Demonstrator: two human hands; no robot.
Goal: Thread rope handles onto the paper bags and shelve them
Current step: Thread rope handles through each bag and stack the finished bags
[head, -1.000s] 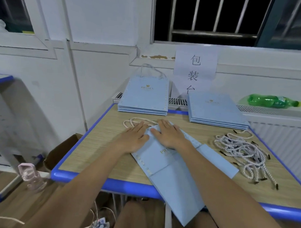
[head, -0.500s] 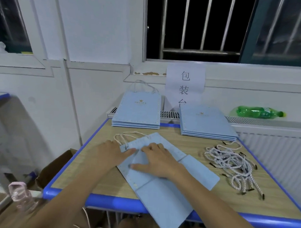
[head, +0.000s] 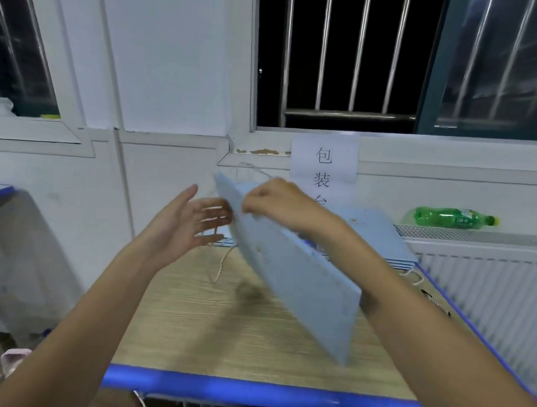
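A flat light-blue paper bag [head: 295, 274] is held up off the table [head: 214, 317], tilted so one long edge runs down toward the near right. It's gripped near its upper end by the right hand [head: 279, 200], whose fingers are curled down over the bag's edge; how the thumb sits can't be made out because it's hidden behind the bag. The whole thing is smeared with motion blur, so fine detail on the bag can't be read.

The left hand [head: 184, 221] is spread wide open, palm turned toward the bag, fingers straight and fanned apart. Nothing is held in it. Its fingertips are just beside the bag's upper left edge; whether contact is actually made can't be told.

A rope handle [head: 219, 265] can be seen dangling below the left fingertips, trailing down to the tabletop. A second thin loop [head: 250, 167] is visible just above the right knuckles, at the bag's top.

Beyond the fingers of both hands, stacks of flat blue bags [head: 378, 234] are partly hidden against the wall. Past the right wrist, a bit of loose rope [head: 417, 277] shows at the table's far right edge. A green bottle [head: 452, 218] is laid on its side on the radiator ledge, well apart from the right hand. A paper sign [head: 323, 158] is stuck on the wall right above the right knuckles.
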